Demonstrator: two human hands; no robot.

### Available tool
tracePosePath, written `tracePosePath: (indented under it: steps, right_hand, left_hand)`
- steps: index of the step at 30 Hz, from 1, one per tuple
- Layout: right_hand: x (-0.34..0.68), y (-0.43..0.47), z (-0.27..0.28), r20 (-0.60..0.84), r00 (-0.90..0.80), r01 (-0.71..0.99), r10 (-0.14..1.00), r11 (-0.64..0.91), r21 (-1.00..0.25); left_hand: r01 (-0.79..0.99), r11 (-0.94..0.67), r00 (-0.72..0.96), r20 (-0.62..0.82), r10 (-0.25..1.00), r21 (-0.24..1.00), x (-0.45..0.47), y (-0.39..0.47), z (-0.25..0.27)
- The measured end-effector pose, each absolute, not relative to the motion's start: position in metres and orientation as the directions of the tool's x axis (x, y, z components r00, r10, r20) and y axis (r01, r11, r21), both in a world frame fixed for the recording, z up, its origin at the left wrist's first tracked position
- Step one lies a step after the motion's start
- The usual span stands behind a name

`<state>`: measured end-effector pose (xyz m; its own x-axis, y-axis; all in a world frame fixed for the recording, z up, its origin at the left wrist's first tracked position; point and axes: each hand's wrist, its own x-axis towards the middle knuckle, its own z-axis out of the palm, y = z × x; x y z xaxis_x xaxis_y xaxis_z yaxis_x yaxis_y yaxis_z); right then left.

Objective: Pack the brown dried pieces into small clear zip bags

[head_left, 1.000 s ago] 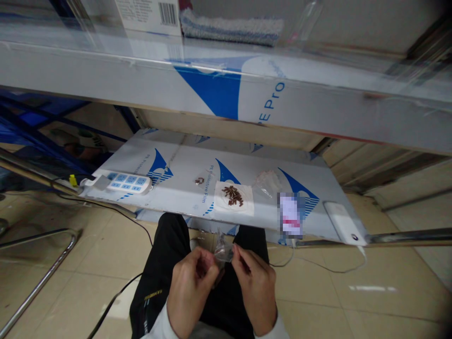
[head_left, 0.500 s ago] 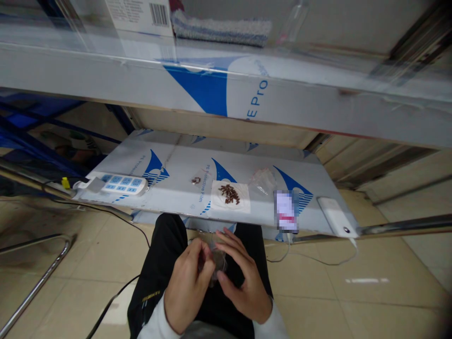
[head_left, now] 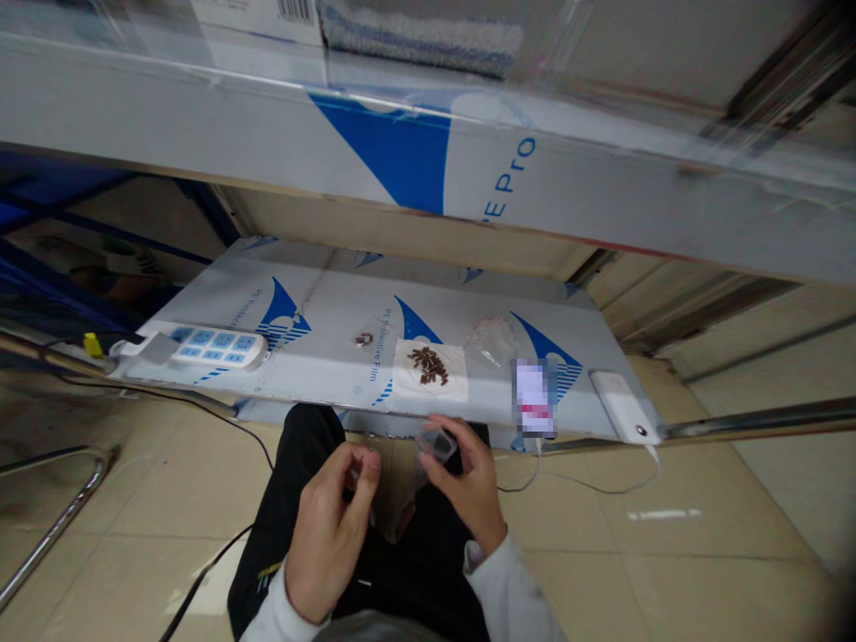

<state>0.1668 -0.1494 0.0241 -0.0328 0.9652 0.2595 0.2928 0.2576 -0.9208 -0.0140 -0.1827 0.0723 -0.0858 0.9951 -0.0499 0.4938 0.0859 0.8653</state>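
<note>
Clear plastic, a small bag [head_left: 433,446], sits pinched in the right hand [head_left: 466,486] fingers over the lap, the left hand [head_left: 333,526] fingers nipped narrowly beside it on something too small to tell, while brown pieces [head_left: 428,365] beyond the fingertips still lie unbagged on the counter [head_left: 321,348].

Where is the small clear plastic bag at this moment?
In the head view, the small clear plastic bag is low in the centre, pinched in the right hand above the lap, just before the shelf edge and below the brown pieces.
</note>
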Motion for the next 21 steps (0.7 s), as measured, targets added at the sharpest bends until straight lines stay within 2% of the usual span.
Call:
tracePosePath:
  steps: [2, 4, 6, 8, 9, 15, 21]
  right_hand:
    - [0.181, -0.116, 0.019, 0.263, -0.011, 0.407, 0.965, 0.244, -0.88]
    - [0.195, -0.076, 0.017, 0.229, -0.084, 0.609, 0.97, 0.232, -0.758]
    - [0.205, -0.038, 0.017, 0.077, -0.231, 0.851, 0.97, 0.24, -0.468]
    - [0.209, -0.005, 0.019, -0.098, -0.319, 0.933, 0.943, 0.294, -0.208]
    - [0.209, 0.009, 0.02, -0.163, -0.341, 0.937, 0.926, 0.322, -0.132]
    - [0.185, 0.053, 0.016, -0.38, -0.403, 0.874, 0.832, 0.473, 0.108]
    - [0.163, 0.062, 0.014, -0.463, -0.474, 0.751, 0.749, 0.618, 0.233]
  left_hand:
    - [0.498, 0.089, -0.097, -0.047, 0.994, 0.863, -0.023, -0.183, 0.064]
    - [0.502, 0.091, -0.095, -0.05, 0.994, 0.86, -0.033, -0.185, 0.055]
    - [0.504, 0.099, -0.094, -0.059, 0.994, 0.858, -0.04, -0.189, 0.045]
    - [0.505, 0.114, -0.099, -0.074, 0.992, 0.856, -0.045, -0.193, 0.037]
    - [0.504, 0.122, -0.102, -0.081, 0.991, 0.855, -0.047, -0.195, 0.033]
    - [0.511, 0.141, -0.078, -0.117, 0.99, 0.848, -0.054, -0.2, 0.01]
    - [0.534, 0.15, -0.085, -0.124, 0.989, 0.832, -0.067, -0.198, 0.0]
